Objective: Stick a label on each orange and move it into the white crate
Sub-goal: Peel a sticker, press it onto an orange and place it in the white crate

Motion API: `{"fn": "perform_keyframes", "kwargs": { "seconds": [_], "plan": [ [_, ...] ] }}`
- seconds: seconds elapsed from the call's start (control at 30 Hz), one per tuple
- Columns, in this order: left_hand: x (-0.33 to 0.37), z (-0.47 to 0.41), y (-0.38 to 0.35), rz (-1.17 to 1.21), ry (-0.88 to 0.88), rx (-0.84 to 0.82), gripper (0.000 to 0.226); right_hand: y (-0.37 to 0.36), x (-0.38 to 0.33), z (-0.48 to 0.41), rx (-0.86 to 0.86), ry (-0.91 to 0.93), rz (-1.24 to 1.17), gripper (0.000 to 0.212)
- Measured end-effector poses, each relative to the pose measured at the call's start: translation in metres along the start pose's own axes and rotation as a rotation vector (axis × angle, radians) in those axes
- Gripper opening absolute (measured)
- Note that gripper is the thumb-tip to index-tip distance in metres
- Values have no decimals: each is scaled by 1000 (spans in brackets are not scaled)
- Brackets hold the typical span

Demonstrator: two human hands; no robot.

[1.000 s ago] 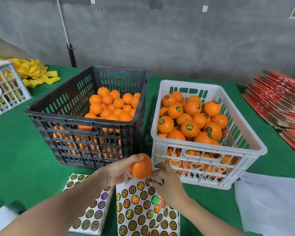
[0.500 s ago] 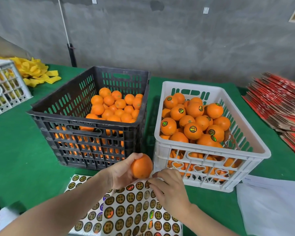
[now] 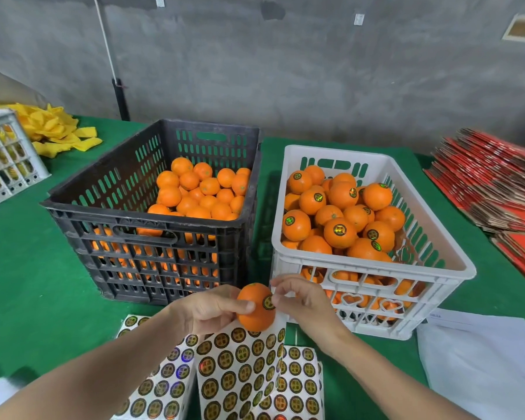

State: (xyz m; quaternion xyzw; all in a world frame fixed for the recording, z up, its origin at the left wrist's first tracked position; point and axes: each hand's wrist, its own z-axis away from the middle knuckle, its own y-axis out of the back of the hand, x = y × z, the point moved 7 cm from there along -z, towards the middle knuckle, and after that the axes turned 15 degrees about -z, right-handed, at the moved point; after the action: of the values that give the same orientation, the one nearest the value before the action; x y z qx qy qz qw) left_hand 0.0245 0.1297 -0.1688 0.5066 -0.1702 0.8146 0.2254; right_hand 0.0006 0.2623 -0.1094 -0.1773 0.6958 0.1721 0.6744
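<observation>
My left hand [image 3: 212,309] grips an orange [image 3: 252,312] just above the sticker sheets [image 3: 240,368], in front of the gap between the two crates. A round gold-and-black label [image 3: 268,302] lies on the orange's right side. The thumb and forefinger of my right hand [image 3: 303,301] pinch the label's edge against the fruit. The black crate [image 3: 109,207] at the left holds several unlabelled oranges [image 3: 200,192]. The white crate [image 3: 431,237] at the right holds several labelled oranges [image 3: 340,219].
Green cloth [image 3: 28,268] covers the table. A white slotted basket [image 3: 6,159] and yellow scraps [image 3: 55,128] lie at the far left. Red cardboard stacks [image 3: 491,183] fill the right edge. White paper sheets [image 3: 482,359] lie at the near right. A grey wall stands behind.
My right hand lifted from the sticker sheet up to the orange, and a label now sits on the fruit's right side. My left hand kept holding the orange.
</observation>
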Motion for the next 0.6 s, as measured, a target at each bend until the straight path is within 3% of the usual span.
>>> {"fn": "perform_keyframes", "kwargs": {
  "seconds": [0.27,0.43,0.6],
  "plan": [
    [10,2,-4,-22,-28,-52,94,-9,-10,-2,-51,59,302,21],
    [18,3,-6,-70,-49,-58,96,-7,-13,1,37,135,303,22],
    [33,6,-11,-208,-96,-87,109,2,-9,6,-9,-6,219,60]
  ]
}}
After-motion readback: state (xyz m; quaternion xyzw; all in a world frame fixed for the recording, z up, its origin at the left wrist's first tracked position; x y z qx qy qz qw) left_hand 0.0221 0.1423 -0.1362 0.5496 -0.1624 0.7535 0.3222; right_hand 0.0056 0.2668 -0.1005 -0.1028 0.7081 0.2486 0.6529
